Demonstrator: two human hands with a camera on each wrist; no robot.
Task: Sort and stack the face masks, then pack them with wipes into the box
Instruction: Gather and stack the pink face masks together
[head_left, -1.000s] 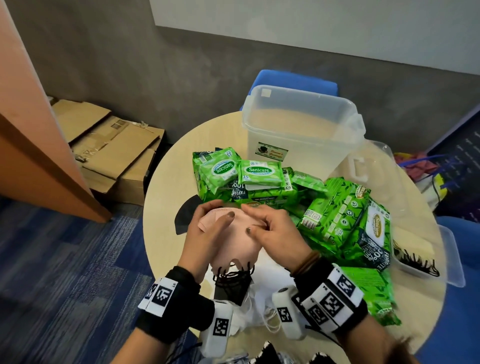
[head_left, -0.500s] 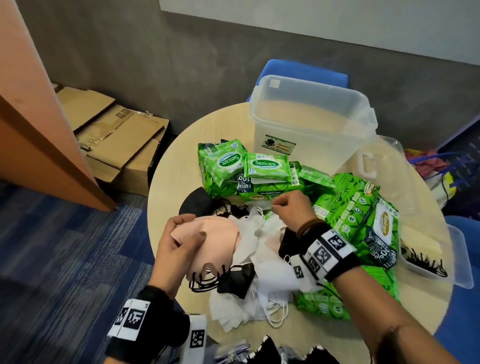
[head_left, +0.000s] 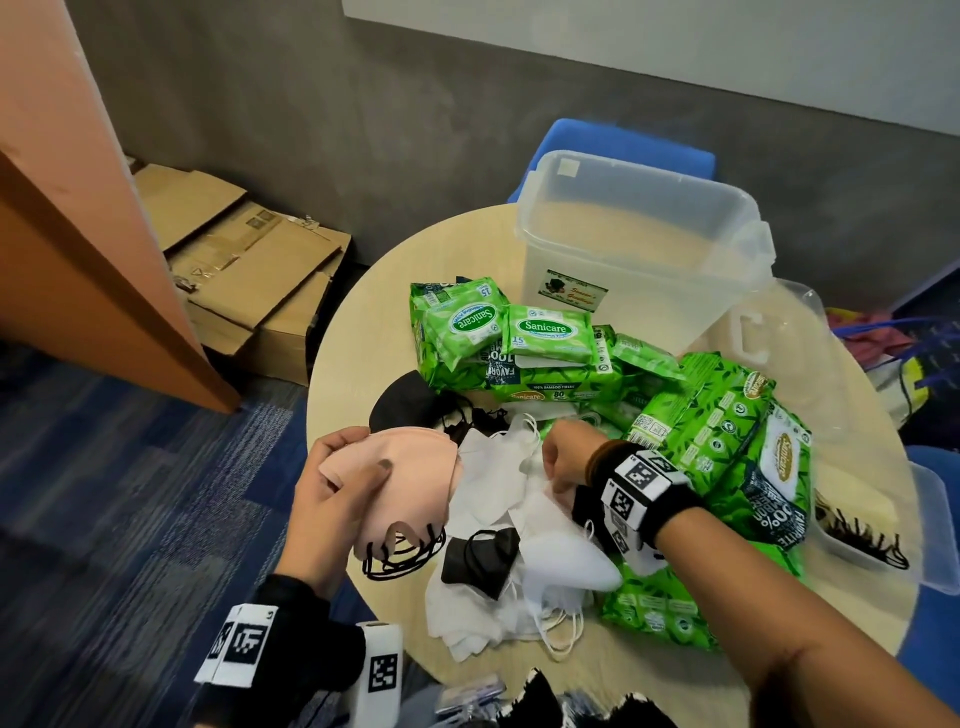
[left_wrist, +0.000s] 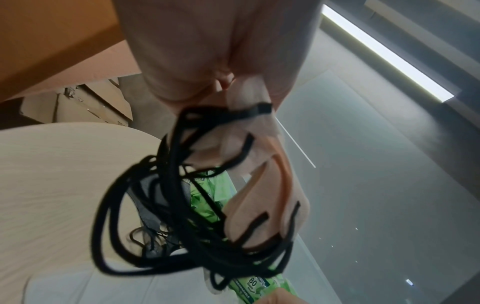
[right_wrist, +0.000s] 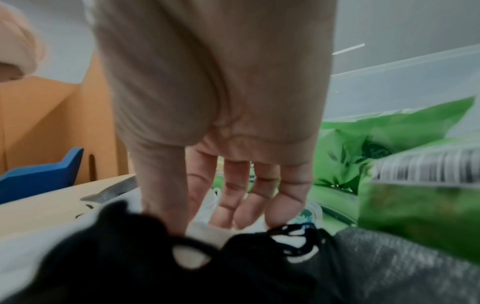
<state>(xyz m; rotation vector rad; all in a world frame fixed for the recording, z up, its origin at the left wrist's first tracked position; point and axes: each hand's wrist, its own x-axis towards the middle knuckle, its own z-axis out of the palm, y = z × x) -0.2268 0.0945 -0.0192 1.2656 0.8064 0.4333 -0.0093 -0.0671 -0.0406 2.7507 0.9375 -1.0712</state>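
Observation:
My left hand grips a stack of pink masks above the table's left edge, thumb on top. Their black ear loops hang in a tangle below the pink masks. My right hand reaches down into the pile of white masks. There the fingers and thumb pinch a fold of a white mask, with a black mask in front. More black masks lie in the pile. Green wipes packs lie behind it. The clear box stands open at the back.
The round table also bears large wipes packs, the box lid and a small clear tray at the right edge. A blue chair stands behind the box. Flattened cardboard and an orange partition are at left.
My hands parted from the pink stack. The left hand drew the pink masks to the left, and the right hand went down into the white masks.

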